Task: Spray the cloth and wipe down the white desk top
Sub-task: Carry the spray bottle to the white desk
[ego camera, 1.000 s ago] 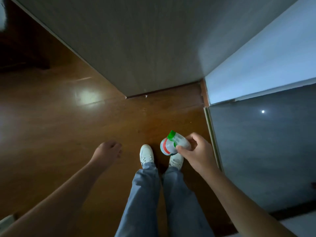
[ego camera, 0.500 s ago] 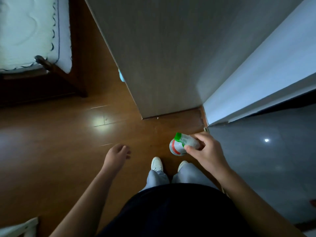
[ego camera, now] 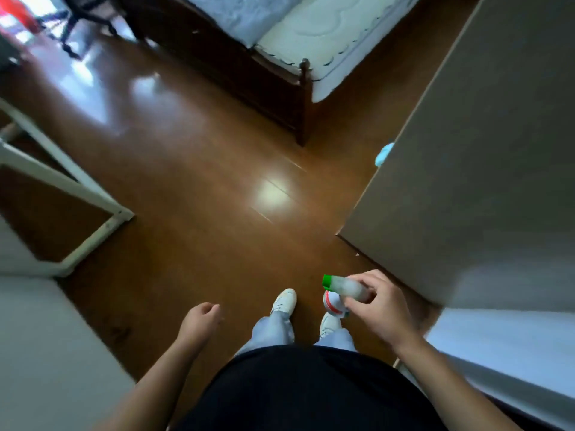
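Right hand (ego camera: 378, 309) grips a spray bottle (ego camera: 340, 287), fingers and thumb curled round its pale body, green cap pointing left toward the left hand. Left hand (ego camera: 202, 321) holds nothing, fingers loosely curled, hanging over the wood floor (ego camera: 202, 181). White table (ego camera: 46, 353) is left of the left hand, blurred. White shoes (ego camera: 284, 301) show between the hands. Grey panel (ego camera: 466, 181) stands beyond the right hand. Small light-blue thing (ego camera: 383, 154) at the panel's edge, can't tell what. Bed (ego camera: 311, 35) is far ahead of both hands.
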Tool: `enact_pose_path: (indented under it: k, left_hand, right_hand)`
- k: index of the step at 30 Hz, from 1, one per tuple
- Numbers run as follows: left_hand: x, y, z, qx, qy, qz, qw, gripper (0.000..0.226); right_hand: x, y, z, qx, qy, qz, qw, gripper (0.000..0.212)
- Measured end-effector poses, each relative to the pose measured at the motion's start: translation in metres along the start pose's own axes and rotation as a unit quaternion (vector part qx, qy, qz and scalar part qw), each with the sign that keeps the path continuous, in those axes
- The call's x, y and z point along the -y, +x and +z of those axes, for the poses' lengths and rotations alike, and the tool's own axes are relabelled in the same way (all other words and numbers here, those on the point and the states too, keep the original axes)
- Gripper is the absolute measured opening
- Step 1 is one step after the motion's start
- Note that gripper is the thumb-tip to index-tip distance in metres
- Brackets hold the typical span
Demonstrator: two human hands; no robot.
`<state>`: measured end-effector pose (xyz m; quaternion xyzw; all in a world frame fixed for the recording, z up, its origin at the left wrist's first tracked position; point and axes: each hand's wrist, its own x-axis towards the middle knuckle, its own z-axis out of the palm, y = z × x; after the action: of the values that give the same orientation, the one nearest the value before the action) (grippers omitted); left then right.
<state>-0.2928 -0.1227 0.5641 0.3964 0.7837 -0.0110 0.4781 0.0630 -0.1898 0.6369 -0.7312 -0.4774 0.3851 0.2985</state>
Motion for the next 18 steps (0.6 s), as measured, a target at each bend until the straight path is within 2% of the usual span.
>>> enact_pose_path:
  k: [2, 5, 10, 13, 18]
  left_hand:
    - [0.046, -0.020, 0.002, -0.020, -0.049, -0.054, 0.997, 0.022]
    - [0.110, -0.051, 0.007, -0.039, -0.125, -0.120, 0.984, 0.027]
    - [0.195, -0.088, 0.010, -0.081, -0.218, -0.178, 0.956, 0.026]
    - [0.235, -0.099, 0.004, -0.094, -0.254, -0.211, 0.939, 0.023]
    - [0.274, -0.089, -0.018, -0.073, -0.292, -0.257, 0.918, 0.025]
  right_hand:
    - [0.011, 0.013, 0.012, 0.062, -0.020, -0.036, 0.997, 0.030]
    - [0.030, 0.028, 0.041, 0.158, -0.065, -0.088, 0.981, 0.028]
    - [0.067, 0.037, 0.098, 0.262, -0.126, -0.168, 0.942, 0.031]
    - [0.090, 0.037, 0.134, 0.293, -0.139, -0.193, 0.926, 0.030]
    - [0.126, 0.041, 0.186, 0.284, -0.139, -0.209, 0.925, 0.024]
